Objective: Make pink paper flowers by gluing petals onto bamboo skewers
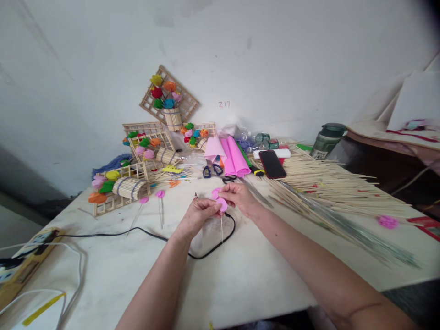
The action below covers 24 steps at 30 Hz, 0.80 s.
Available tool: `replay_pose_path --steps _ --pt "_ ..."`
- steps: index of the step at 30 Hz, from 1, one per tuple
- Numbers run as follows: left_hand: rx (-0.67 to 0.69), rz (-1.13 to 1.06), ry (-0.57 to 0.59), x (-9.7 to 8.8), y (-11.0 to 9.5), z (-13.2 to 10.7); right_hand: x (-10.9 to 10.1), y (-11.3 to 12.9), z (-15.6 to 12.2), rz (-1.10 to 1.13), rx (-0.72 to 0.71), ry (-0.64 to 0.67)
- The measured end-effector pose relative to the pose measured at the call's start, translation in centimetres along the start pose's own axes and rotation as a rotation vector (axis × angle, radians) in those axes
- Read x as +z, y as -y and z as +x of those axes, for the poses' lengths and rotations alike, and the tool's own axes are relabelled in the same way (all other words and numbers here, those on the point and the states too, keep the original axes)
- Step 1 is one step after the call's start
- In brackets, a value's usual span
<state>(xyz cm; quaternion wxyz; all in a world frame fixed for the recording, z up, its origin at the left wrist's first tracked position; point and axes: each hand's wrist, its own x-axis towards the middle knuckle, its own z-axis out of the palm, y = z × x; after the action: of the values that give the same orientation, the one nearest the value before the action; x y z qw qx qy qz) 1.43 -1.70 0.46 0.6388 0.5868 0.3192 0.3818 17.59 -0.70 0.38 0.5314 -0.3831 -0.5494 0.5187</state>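
Between my two hands is a pink paper flower (222, 205) on a thin wire stem that points down toward the table. My left hand (202, 212) pinches its lower petal with thumb and forefinger. My right hand (239, 198) has its fingertips closed on the petals at the right and top. A small pointed tip (195, 195) shows just behind my left hand; the rest of it is hidden. Left of my hands, two pink paper pieces on wire stems lie on the table, one a round pair (160, 194), the other nearer the frames (144, 200).
A black cable (147, 233) runs from the power strip (29, 261) and loops under my hands. Behind are stick frames with paper flowers (130, 188), pink paper (233, 156), scissors (207, 172) and a phone (272, 164). Wooden sticks (330, 183) and a bottle (327, 141) occupy the right.
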Motion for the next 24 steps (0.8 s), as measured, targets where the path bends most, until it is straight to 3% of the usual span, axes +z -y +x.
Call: replay_pose_path --steps 11,16,21,24 --pt "-0.012 -0.02 -0.042 0.1 0.1 0.0 0.5 0.7 -0.3 -0.203 -0.08 -0.03" --pt "0.077 -0.088 -0.191 -0.1 -0.4 0.1 0.3 0.7 -0.5 -0.187 -0.002 -0.015" --pt "0.172 -0.222 -0.332 -0.8 -0.5 0.3 0.4 0.4 -0.9 -0.073 0.284 0.315" --pt "0.201 -0.253 -0.384 -1.1 -0.2 0.5 0.9 0.3 -1.2 0.033 0.318 0.444"
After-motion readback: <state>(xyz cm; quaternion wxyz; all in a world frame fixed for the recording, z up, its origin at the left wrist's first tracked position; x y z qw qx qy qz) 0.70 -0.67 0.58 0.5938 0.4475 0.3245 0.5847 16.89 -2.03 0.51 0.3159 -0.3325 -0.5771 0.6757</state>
